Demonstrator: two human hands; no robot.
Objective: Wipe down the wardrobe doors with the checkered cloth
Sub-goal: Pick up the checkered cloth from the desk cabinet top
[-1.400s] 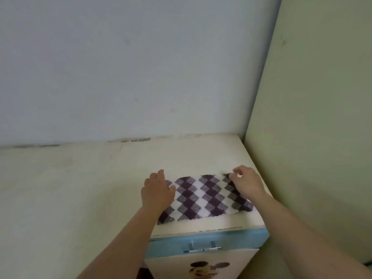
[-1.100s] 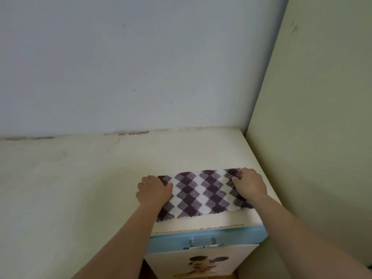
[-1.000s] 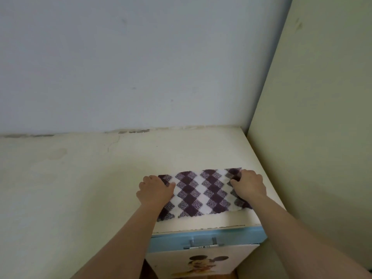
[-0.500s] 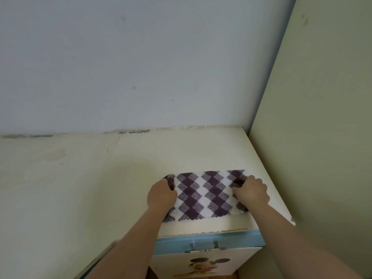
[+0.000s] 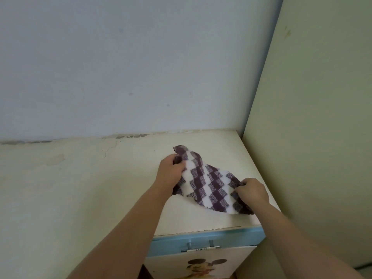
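On the cream cabinet top (image 5: 201, 218), I see my left hand (image 5: 170, 172) and right hand (image 5: 252, 191) each gripping an end of the cloth (image 5: 209, 188) between them.

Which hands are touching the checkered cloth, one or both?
Touching, both. The head view shows the left hand gripping the checkered cloth at its far corner and the right hand gripping its near edge, fabric bunched in each.

Soft, even, dimmish light with faint shadows (edges bowed by wide-angle lens), slightly blurry.
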